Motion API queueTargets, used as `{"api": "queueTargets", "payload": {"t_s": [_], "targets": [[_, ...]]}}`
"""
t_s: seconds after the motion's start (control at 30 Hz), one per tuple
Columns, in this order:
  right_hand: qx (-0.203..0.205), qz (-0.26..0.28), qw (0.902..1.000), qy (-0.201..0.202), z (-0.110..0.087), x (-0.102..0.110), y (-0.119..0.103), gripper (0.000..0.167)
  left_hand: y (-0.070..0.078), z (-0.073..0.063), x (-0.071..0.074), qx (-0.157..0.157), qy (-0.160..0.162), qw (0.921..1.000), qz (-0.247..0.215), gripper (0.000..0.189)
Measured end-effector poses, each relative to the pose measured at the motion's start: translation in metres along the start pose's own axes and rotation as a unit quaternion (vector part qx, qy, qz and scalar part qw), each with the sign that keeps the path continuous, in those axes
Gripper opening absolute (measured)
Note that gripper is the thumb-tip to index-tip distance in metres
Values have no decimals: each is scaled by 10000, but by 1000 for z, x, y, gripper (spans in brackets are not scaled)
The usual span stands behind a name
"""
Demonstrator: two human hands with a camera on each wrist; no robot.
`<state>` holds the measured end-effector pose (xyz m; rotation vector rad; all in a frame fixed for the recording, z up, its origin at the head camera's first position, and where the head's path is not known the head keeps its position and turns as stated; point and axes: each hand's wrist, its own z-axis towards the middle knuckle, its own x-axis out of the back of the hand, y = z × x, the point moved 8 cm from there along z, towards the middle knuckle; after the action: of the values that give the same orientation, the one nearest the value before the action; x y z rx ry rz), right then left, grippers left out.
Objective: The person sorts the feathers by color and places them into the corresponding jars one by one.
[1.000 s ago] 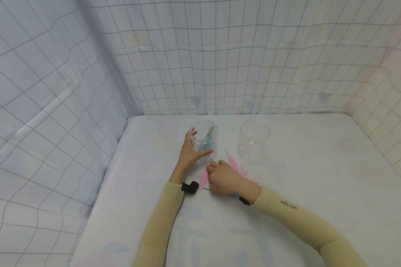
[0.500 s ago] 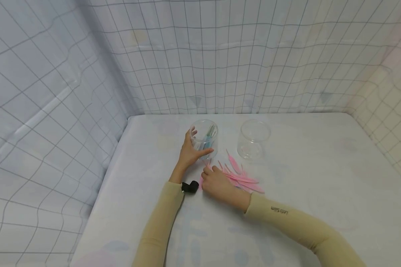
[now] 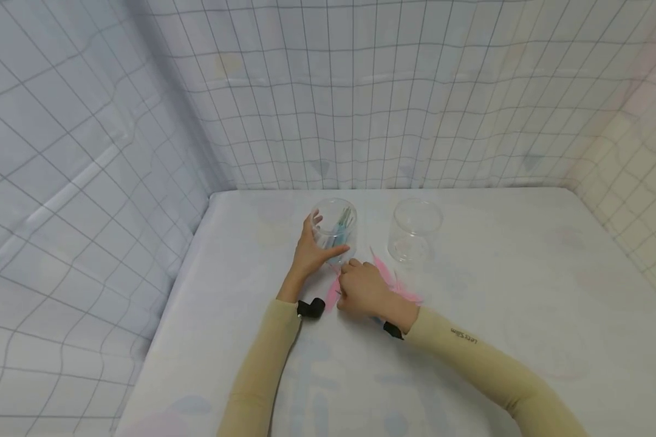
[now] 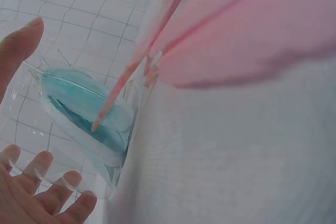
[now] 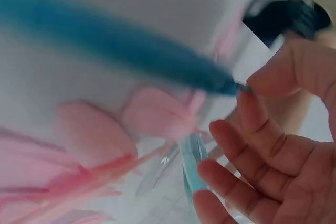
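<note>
Our right hand shifts nearer glassy clear cylindrical jar, fingers pinching slim blue feather; gap seems smaller; left hand grips jar.

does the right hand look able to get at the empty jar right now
Probably yes: the empty jar stands upright beyond flat-lying pink feathers, with nothing tall between. The right hand pinches a blue feather, though, so may need freeing.

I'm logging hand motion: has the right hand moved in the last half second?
Yes: in the head view, the right hand is slightly farther up and right, nearer the unmoved empty jar.
</note>
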<state>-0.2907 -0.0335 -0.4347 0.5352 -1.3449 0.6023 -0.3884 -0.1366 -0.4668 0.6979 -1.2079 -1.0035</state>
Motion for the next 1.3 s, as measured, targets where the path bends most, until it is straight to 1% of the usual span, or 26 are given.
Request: {"api": "queueTargets", "payload": {"t_s": [0.07,0.13,0.2,0.27,0.33,0.43,0.47,0.53,0.67,0.73,0.77,0.8,0.9,1.0,1.07,1.13,1.2,1.3], "targets": [[-187,599,9980,-72,2,3,13,14,1,0,0,-29,-14,10000,-39,111],[-395,1245,9914,-130,3,6,27,14,1,1,0,-67,-22,10000,-46,111],[-618,1912,9795,-137,4,8,42,11,1,1,0,-77,-18,10000,-55,111],[-798,2576,9629,-73,3,11,54,8,2,1,0,-79,-19,9999,-61,110],[-935,3082,9467,102,3,15,67,5,2,0,0,-67,-22,10000,-67,110],[-1028,3717,9212,517,4,26,81,5,3,0,0,-70,-41,9999,-92,109],[-1063,3883,9127,699,4,31,86,6,3,0,0,-70,-43,9999,-98,109],[-1192,4192,8927,1146,4,40,95,6,3,0,0,-50,-43,9999,-91,110],[-1405,4715,8432,2169,6,60,110,10,1,1,0,-4,-31,10000,-10,110],[-1531,4908,8169,2613,8,69,116,13,1,1,0,-23,-19,10000,-32,109],[-1582,4970,8056,2810,10,72,118,15,1,1,0,-16,-9,10000,-36,108],[-1632,5009,7956,2991,11,75,120,16,1,1,0,-6,-4,10000,-42,108],[-1745,4944,7754,3519,18,83,126,15,2,1,0,18,0,10000,-81,108],[-1730,4790,7624,3993,24,88,128,13,1,1,0,76,18,10000,-47,109],[-1684,4700,7561,4231,27,89,128,12,0,1,0,81,39,9999,-58,109],[-1625,4596,7553,4381,31,89,126,11,-1,1,0,100,70,9999,-57,109],[-1595,4429,7628,4433,35,87,125,11,-1,1,0,94,88,9999,-49,110],[-1629,4214,7823,4289,41,81,123,11,-1,1,2,44,104,9999,-28,111]]}}
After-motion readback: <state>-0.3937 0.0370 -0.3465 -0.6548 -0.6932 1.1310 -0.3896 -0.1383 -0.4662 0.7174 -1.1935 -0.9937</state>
